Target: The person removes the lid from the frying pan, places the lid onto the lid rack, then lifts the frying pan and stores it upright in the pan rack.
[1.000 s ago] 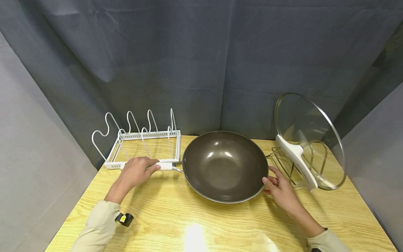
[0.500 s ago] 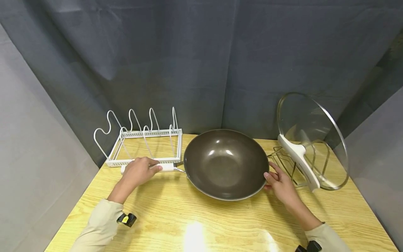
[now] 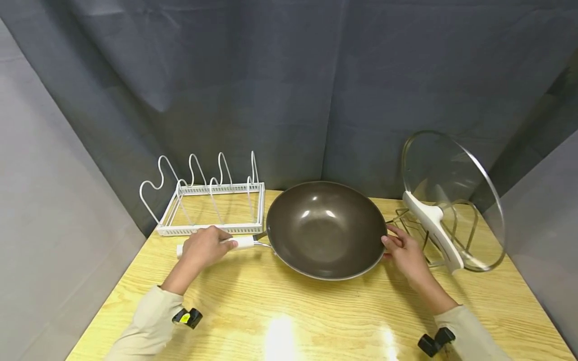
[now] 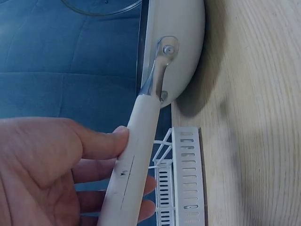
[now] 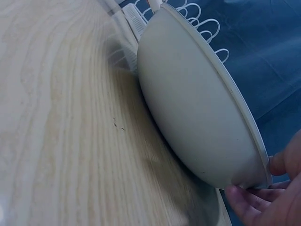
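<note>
A brown-lined wok (image 3: pixel 326 235) sits at the middle of the table in the head view, facing up, its pale outside (image 5: pixel 193 103) close to the tabletop in the right wrist view. My left hand (image 3: pixel 205 248) grips its white handle (image 4: pixel 136 146), thumb on one side and fingers curled round the other. On the far side of the wok, my right hand (image 3: pixel 408 258) pinches the rim, thumb at the edge and fingers underneath. Whether the wok's base touches the wood is hard to tell.
Behind the left hand stands a white wire rack (image 3: pixel 217 228) with upright loops. At the right, a glass lid with a white handle (image 3: pixel 433 220) leans upright in a metal wire stand (image 3: pixel 472 233). A dark curtain (image 3: pixel 289 90) hangs behind the wooden table (image 3: pixel 334 321).
The wok's handle and my left hand have come slightly away from the rack's front edge, towards me. Both hands keep their holds. The head view has shifted a little.
</note>
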`<state>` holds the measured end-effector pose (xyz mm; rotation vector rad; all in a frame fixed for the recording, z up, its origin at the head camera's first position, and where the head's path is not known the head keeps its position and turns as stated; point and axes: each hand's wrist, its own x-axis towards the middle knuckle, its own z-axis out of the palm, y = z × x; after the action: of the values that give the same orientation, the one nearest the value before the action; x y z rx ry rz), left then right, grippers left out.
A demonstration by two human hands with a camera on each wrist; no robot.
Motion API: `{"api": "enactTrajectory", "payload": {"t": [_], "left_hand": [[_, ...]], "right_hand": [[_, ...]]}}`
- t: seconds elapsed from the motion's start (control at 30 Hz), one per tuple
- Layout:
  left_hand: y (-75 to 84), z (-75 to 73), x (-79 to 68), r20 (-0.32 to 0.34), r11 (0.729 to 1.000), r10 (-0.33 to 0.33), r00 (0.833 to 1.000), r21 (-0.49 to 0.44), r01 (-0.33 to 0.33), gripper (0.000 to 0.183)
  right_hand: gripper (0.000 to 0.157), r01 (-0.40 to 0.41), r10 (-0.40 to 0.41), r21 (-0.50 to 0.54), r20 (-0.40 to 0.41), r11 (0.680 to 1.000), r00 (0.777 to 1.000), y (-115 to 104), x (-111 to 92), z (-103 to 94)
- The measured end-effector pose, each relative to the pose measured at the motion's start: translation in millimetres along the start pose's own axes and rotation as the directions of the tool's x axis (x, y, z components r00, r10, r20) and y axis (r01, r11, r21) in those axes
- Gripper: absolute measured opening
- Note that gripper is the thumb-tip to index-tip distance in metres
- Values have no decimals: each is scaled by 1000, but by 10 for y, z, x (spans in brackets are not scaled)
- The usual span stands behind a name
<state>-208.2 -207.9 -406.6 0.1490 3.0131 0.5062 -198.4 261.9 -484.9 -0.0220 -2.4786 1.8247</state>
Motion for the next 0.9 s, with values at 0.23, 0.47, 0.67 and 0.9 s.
{"api": "enactTrajectory", "payload": {"t": [0.23,0.47,0.67,0.9], "left_hand": [[53,19,-51,-3,1000,-15,1000,4,15,32],[65,32,-123,-23,1000,-15,1000,0,15,29],[110,36,-170,-20,1000,-26,999,14,26,29],[173,64,-217,-13,999,-34,999,37,35,29]], "right_hand": [[55,-15,15,-12,6,1000,1000,-20,101,-16],[53,-41,41,18,-22,999,999,-29,219,35],[51,-35,36,34,-35,999,999,-33,299,61],[51,-46,46,11,-40,999,998,-24,428,74]]}}
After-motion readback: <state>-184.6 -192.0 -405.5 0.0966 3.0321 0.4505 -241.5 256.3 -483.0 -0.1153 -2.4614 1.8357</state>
